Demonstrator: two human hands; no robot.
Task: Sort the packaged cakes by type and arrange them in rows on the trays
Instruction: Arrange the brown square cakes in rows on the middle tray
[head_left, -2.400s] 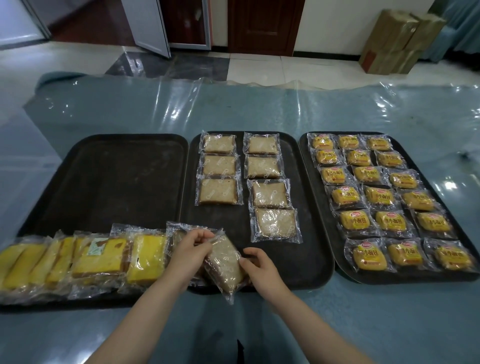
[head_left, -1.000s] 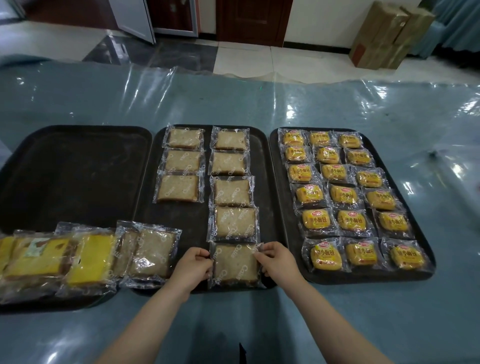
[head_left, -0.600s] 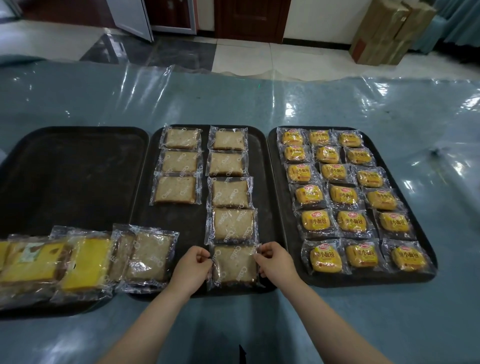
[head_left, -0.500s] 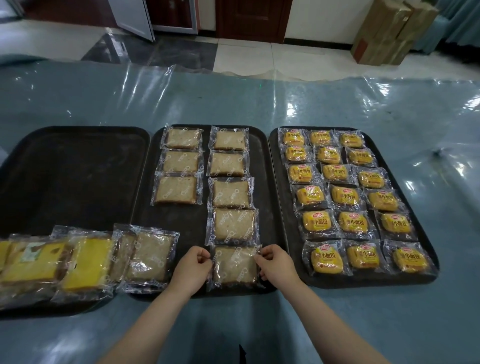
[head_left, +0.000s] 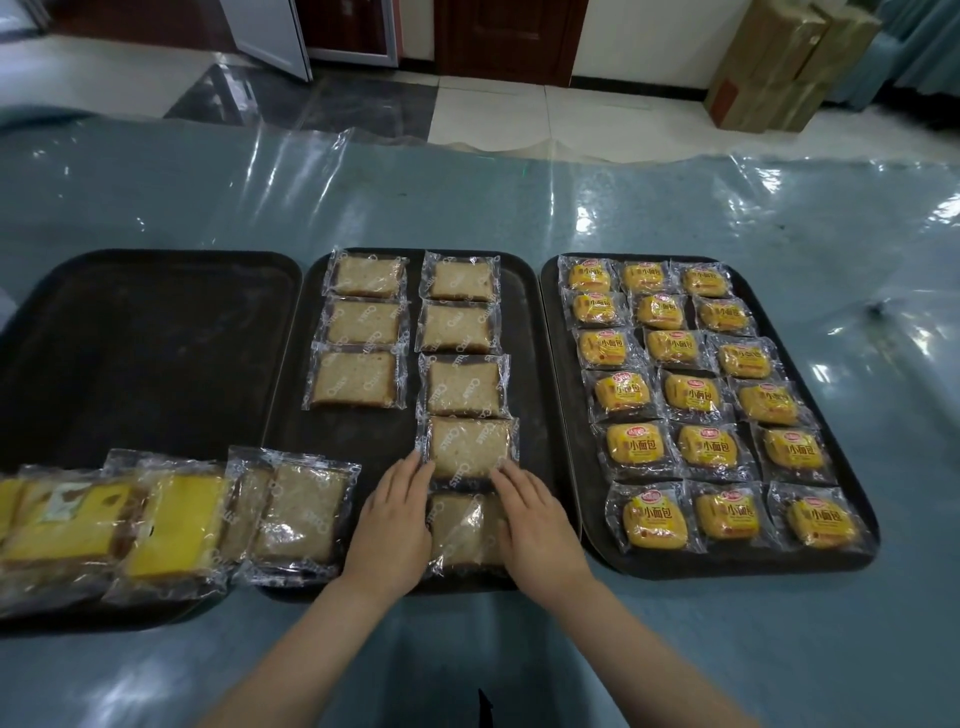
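Now brown cake packet between flat left hand, right hand.

cardboard boxes stand on the tiled floor beside a dark wooden door.

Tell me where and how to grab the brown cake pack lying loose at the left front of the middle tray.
Pinch the brown cake pack by the clear crimped film at its right edge, coming from the right with the left hand. That side faces bare middle tray, while its left side overlaps the neighbouring packs, and the flat cake offers little else to grip.
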